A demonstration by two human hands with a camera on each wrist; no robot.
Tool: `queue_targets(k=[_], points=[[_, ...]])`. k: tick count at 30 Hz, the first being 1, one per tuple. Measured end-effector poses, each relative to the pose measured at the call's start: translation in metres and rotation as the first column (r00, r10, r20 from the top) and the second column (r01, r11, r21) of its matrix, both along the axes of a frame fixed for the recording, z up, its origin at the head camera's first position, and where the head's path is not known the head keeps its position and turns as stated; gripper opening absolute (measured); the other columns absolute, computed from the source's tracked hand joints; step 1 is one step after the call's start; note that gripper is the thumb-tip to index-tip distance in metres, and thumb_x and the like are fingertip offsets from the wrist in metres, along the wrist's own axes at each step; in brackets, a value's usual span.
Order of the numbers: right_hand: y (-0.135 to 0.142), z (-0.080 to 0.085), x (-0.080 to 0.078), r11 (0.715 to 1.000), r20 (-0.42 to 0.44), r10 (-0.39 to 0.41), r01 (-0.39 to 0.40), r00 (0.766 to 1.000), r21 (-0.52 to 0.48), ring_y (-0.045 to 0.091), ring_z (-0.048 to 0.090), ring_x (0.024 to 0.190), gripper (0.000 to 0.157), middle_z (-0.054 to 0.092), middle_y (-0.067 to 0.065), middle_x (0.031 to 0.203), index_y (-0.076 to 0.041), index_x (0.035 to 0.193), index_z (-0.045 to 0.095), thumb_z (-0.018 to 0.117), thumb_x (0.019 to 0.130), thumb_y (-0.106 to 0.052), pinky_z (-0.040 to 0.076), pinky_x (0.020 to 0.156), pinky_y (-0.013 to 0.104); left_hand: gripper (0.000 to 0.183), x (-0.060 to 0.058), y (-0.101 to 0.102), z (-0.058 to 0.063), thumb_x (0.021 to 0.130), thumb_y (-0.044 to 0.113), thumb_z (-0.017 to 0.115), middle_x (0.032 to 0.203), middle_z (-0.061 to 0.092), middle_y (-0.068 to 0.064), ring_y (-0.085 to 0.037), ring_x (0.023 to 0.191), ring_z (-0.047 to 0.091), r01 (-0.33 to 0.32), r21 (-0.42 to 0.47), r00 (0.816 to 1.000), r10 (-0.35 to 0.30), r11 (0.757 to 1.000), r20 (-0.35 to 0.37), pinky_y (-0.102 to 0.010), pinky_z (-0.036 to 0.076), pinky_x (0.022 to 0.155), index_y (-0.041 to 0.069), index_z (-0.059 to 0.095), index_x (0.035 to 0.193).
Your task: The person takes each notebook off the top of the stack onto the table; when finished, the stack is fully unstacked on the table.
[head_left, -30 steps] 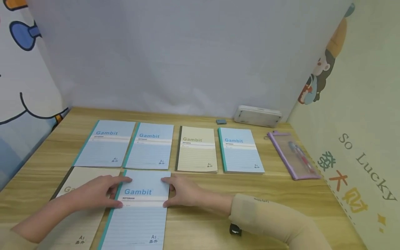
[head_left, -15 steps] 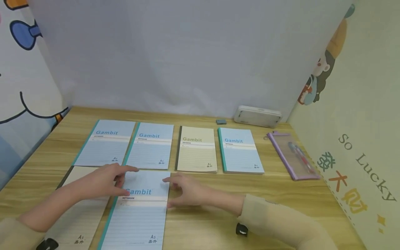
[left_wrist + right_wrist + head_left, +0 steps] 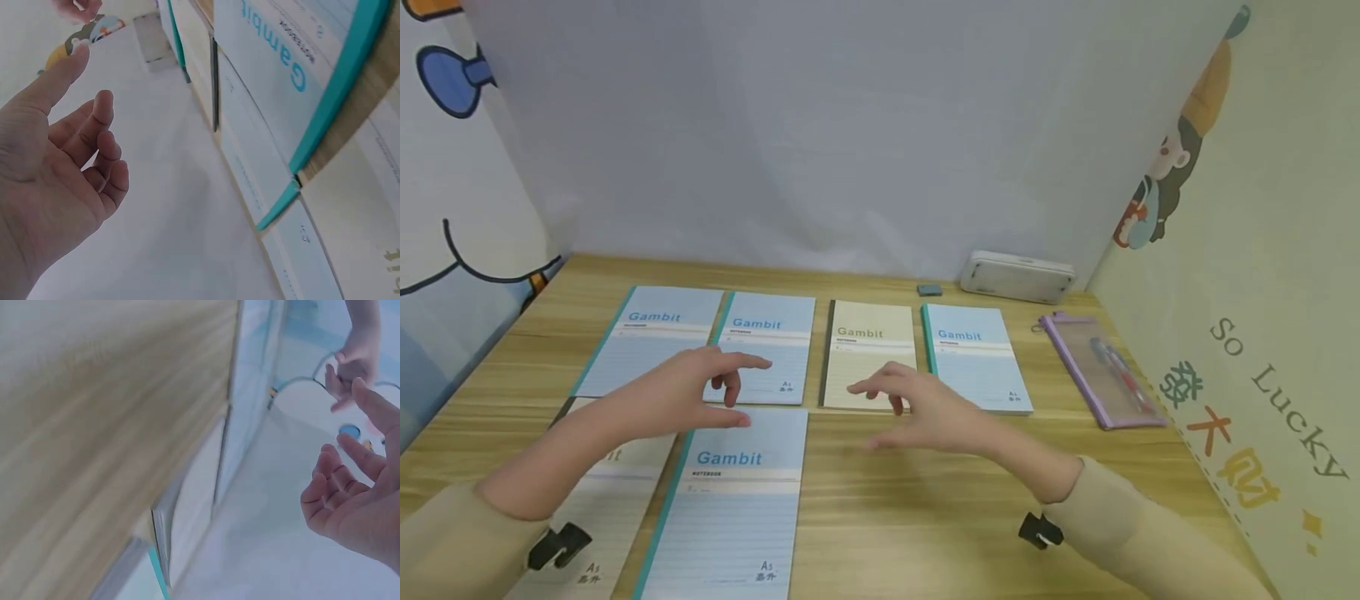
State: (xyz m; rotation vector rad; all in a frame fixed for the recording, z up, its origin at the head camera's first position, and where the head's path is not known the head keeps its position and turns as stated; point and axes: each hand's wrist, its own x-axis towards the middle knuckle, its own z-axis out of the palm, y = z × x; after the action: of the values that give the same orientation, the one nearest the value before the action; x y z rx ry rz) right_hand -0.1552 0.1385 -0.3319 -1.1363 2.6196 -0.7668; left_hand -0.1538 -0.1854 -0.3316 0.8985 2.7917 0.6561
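Both hands are raised over the table, holding nothing. My left hand (image 3: 673, 387), thumb and index finger spread apart, overlaps the blue Gambit notebook (image 3: 790, 333) in the back row. A larger blue notebook (image 3: 730, 525) lies flat just below it in front, next to a cream notebook (image 3: 613, 508) partly hidden by the left forearm. My right hand (image 3: 928, 412) has its fingers loosely bent and overlaps the lower edge of a smaller cream notebook (image 3: 872, 325). In the left wrist view the left palm (image 3: 56, 181) shows bare; the right palm (image 3: 362, 519) does too in its own view.
The back row also holds a blue notebook (image 3: 658, 342) at left and a thicker blue one (image 3: 977, 358) at right. Behind are a grey eraser-like block (image 3: 929, 290) and a white case (image 3: 1018, 277). A purple-edged mesh pouch (image 3: 1105, 375) with pens lies at right.
Both hands have left the sides of the front blue notebook and lifted; the left moved up and right, the right moved up and further right. The notebooks stay in place.
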Motion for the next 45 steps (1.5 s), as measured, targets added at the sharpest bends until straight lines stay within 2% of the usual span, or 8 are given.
queue_targets(k=[6, 10, 17, 22, 26, 34, 38, 45], points=[[0.034, 0.022, -0.010, 0.996, -0.117, -0.028, 0.019, 0.993, -0.086, 0.009, 0.048, 0.078, 0.058, 0.056, -0.005, 0.118, -0.018, 0.130, 0.057, 0.079, 0.077, -0.028, 0.045, 0.065, 0.024, 0.062, -0.011, 0.026, 0.014, 0.079, 0.032, 0.076, 0.075, 0.054, 0.016, -0.012, 0.078, 0.044, 0.012, 0.032, 0.999, -0.010, 0.999, -0.049, -0.028, 0.040, 0.064, 0.017, 0.052, 0.134], [0.056, 0.029, -0.015, 0.988, -0.166, -0.068, 0.042, 0.984, -0.152, 0.011, 0.053, 0.091, 0.058, 0.058, 0.000, 0.121, -0.013, 0.129, 0.057, 0.079, 0.076, -0.021, 0.049, 0.074, 0.032, 0.065, -0.021, 0.043, 0.023, 0.081, 0.033, 0.074, 0.086, 0.060, 0.013, -0.013, 0.087, 0.048, 0.005, 0.049, 0.997, -0.001, 0.999, -0.072, -0.031, 0.044, 0.070, 0.017, 0.048, 0.138], [0.091, 0.028, -0.026, 0.973, -0.112, -0.160, 0.138, 0.981, -0.183, 0.024, 0.048, 0.121, 0.059, 0.052, 0.007, 0.134, -0.010, 0.134, 0.051, 0.075, 0.081, -0.019, 0.044, 0.094, 0.047, 0.073, -0.038, 0.075, 0.023, 0.082, 0.039, 0.072, 0.108, 0.064, 0.006, -0.021, 0.112, 0.053, 0.013, 0.125, 0.998, -0.006, 0.992, -0.059, -0.046, 0.042, 0.096, 0.022, 0.039, 0.144], [0.116, 0.024, -0.036, 0.962, -0.129, -0.248, 0.229, 0.960, -0.148, 0.030, 0.044, 0.128, 0.060, 0.049, 0.009, 0.139, -0.013, 0.136, 0.050, 0.074, 0.082, -0.026, 0.039, 0.100, 0.052, 0.079, -0.048, 0.100, 0.017, 0.082, 0.043, 0.071, 0.127, 0.057, -0.001, -0.026, 0.127, 0.045, 0.014, 0.193, 1.000, -0.014, 0.981, -0.002, -0.049, 0.037, 0.103, 0.021, 0.033, 0.147], [0.133, 0.018, -0.046, 0.945, -0.109, -0.303, 0.284, 0.947, -0.162, 0.033, 0.042, 0.130, 0.062, 0.048, 0.010, 0.140, -0.013, 0.138, 0.048, 0.074, 0.083, -0.023, 0.036, 0.102, 0.056, 0.086, -0.055, 0.121, 0.009, 0.081, 0.048, 0.070, 0.141, 0.047, -0.002, -0.025, 0.135, 0.036, 0.013, 0.224, 1.000, -0.018, 0.974, 0.022, -0.049, 0.033, 0.107, 0.020, 0.027, 0.150], [0.154, 0.008, -0.059, 0.924, -0.078, -0.371, 0.360, 0.925, -0.128, 0.037, 0.035, 0.133, 0.064, 0.039, 0.014, 0.146, -0.013, 0.141, 0.044, 0.072, 0.085, -0.028, 0.032, 0.102, 0.060, 0.087, -0.070, 0.155, -0.006, 0.083, 0.046, 0.069, 0.149, 0.036, -0.003, -0.024, 0.137, 0.033, 0.038, 0.268, 0.998, -0.052, 0.963, 0.047, -0.045, 0.032, 0.109, 0.018, 0.023, 0.151], [0.161, -0.001, -0.067, 0.923, -0.056, -0.370, 0.360, 0.927, -0.137, 0.039, 0.033, 0.134, 0.066, 0.037, 0.015, 0.148, -0.012, 0.142, 0.042, 0.071, 0.085, -0.026, 0.031, 0.102, 0.062, 0.088, -0.081, 0.168, -0.016, 0.082, 0.049, 0.068, 0.153, 0.031, -0.003, -0.024, 0.140, 0.029, 0.036, 0.275, 0.997, -0.055, 0.961, 0.063, -0.043, 0.029, 0.111, 0.018, 0.023, 0.151], [0.172, -0.025, -0.084, 0.929, 0.026, -0.330, 0.329, 0.944, -0.171, 0.039, 0.027, 0.137, 0.071, 0.031, 0.017, 0.150, -0.007, 0.145, 0.035, 0.071, 0.085, -0.016, 0.025, 0.108, 0.058, 0.092, -0.100, 0.191, -0.036, 0.082, 0.046, 0.070, 0.155, 0.025, -0.004, -0.025, 0.142, 0.024, -0.047, 0.351, 0.987, -0.009, 0.935, 0.157, -0.044, 0.027, 0.112, 0.018, 0.019, 0.152]])
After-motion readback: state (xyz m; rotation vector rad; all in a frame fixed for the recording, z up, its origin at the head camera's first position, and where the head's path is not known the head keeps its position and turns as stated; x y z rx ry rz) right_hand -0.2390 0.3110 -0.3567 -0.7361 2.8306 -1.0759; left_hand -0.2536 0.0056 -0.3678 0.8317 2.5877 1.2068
